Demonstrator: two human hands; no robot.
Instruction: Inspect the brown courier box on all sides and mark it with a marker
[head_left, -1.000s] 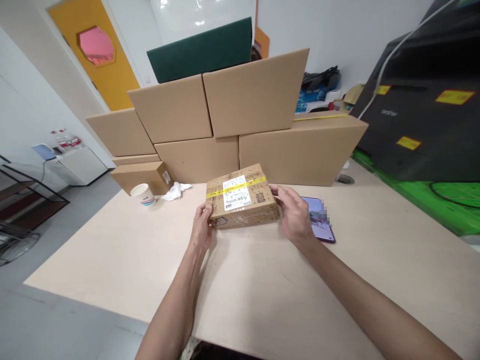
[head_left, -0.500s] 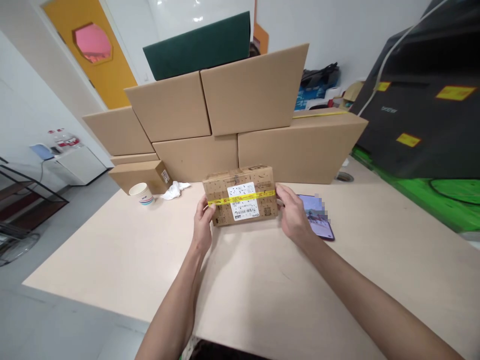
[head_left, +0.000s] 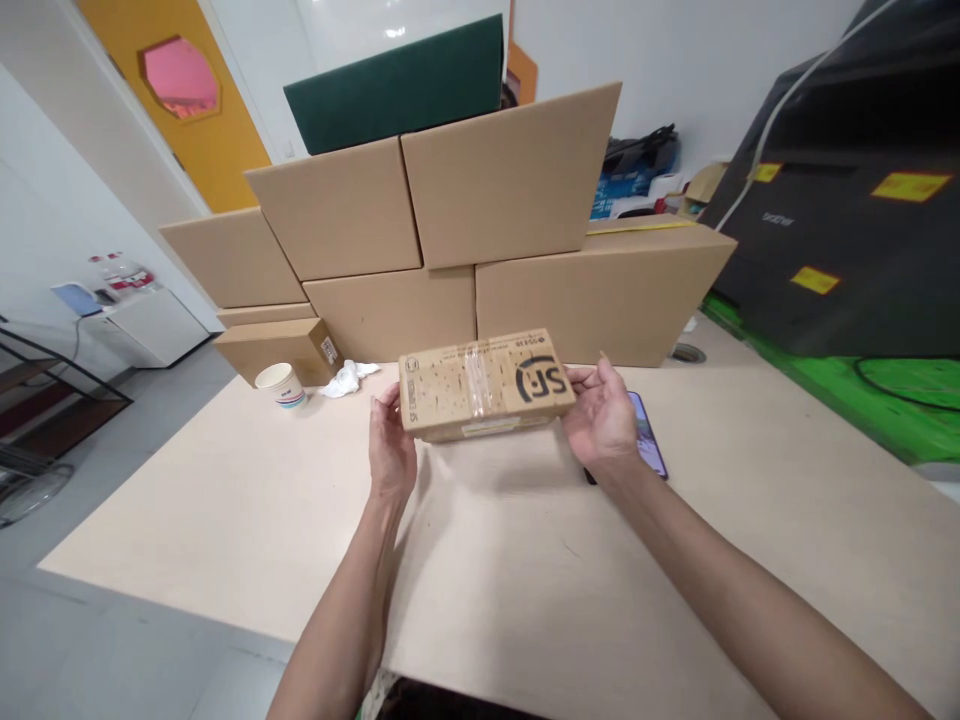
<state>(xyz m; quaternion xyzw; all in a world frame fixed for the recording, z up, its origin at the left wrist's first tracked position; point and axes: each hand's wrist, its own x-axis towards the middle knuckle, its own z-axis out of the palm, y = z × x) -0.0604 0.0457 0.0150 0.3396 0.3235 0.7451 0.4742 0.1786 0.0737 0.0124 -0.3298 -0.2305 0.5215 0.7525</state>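
Note:
Between my hands is a small cardboard parcel box, tilted so its taped face with a dark "SF" logo shows. Clear tape runs across the middle of that face, and a label's edge peeks out on the narrow side below. My left hand grips the box's left end, its fingers partly behind it. At the right end my right hand holds the box with the palm turned up and the thumb raised. A smartphone with its screen lit lies on the table, partly covered by my right hand and wrist.
Large cardboard boxes are stacked across the back of the table, a dark green box on top. At the left stand a paper cup, a crumpled tissue and a smaller carton. A black-covered bulk stands right.
The parcel has been turned over: its labelled side with yellow tape has swung down out of sight, and the logo face has come up. My right hand has rolled palm up.

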